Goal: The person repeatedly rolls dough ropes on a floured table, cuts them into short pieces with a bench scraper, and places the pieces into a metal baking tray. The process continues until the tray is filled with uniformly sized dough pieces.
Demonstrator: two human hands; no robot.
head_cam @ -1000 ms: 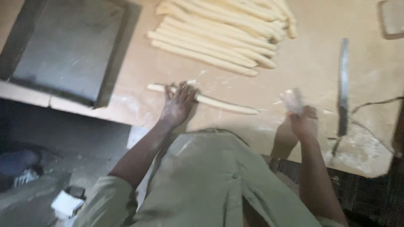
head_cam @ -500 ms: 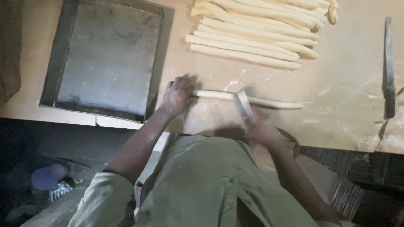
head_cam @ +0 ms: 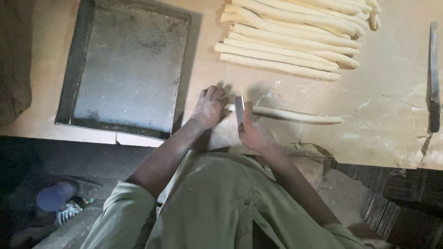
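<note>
Upper left of the frame, a dark metal baking tray [head_cam: 124,69] sits on the flour-dusted worktable [head_cam: 392,115]. Moving right, the left hand [head_cam: 210,108] presses down, fingers curled, on the near end of a long dough rope [head_cam: 295,115] at frame centre. Right beside it, the right hand [head_cam: 254,131] grips a small flat blade [head_cam: 239,109], edge set on that rope. Above, top centre-right, a stack of rolled dough ropes [head_cam: 290,41]. Far right edge, a long knife [head_cam: 434,78] lies alone.
</note>
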